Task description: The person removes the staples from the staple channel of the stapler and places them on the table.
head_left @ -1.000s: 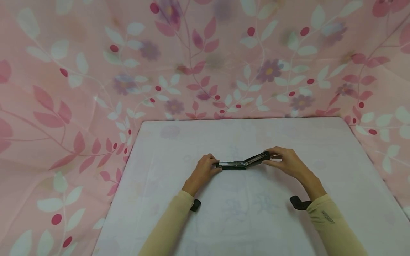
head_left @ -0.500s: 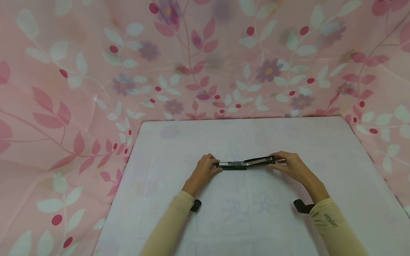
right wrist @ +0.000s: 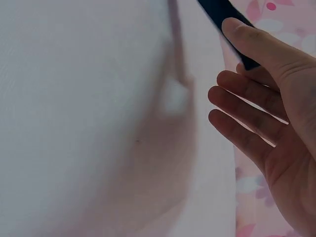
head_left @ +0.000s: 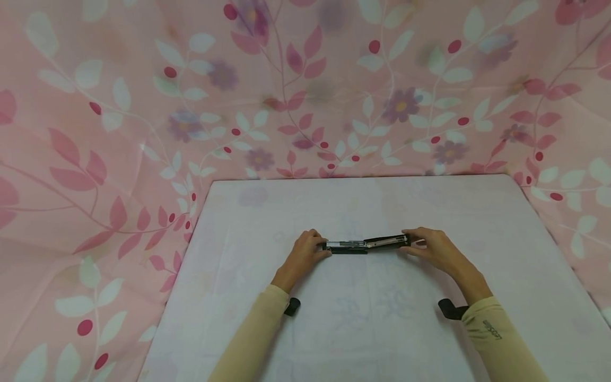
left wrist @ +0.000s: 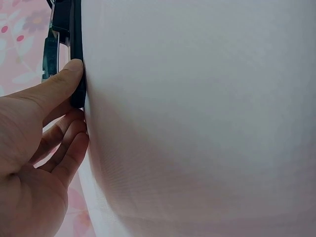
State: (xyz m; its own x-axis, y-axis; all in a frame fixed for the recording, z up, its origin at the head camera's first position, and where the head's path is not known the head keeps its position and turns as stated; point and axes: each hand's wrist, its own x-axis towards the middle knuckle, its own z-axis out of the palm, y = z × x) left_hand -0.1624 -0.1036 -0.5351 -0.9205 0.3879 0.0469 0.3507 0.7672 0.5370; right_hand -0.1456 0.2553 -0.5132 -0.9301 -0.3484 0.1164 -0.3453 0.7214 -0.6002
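Observation:
A black stapler [head_left: 346, 247] with a metal channel lies opened out near the middle of the table, hinged at its centre. My left hand [head_left: 304, 252] holds its left end between thumb and fingers. In the left wrist view the thumb [left wrist: 66, 76] presses the stapler's black base [left wrist: 76, 49], which rests along the table surface. My right hand [head_left: 431, 246] pinches the free end of the swung-back top arm [head_left: 387, 241], which slopes slightly up to the right. In the right wrist view that dark end [right wrist: 232, 29] sits between thumb and index finger, above its shadow; the other fingers are spread loosely.
A white cloth covers the table [head_left: 363, 329]. Pink floral fabric [head_left: 305, 90] hangs behind the table and at its sides. A black wrist mount [head_left: 451, 309] sticks out at the right sleeve, and another black mount [head_left: 292, 306] at the left.
My right hand has swung the stapler's top arm down and outward to the right, so it lies much flatter; in the last half second it barely moves. The left hand stays in place.

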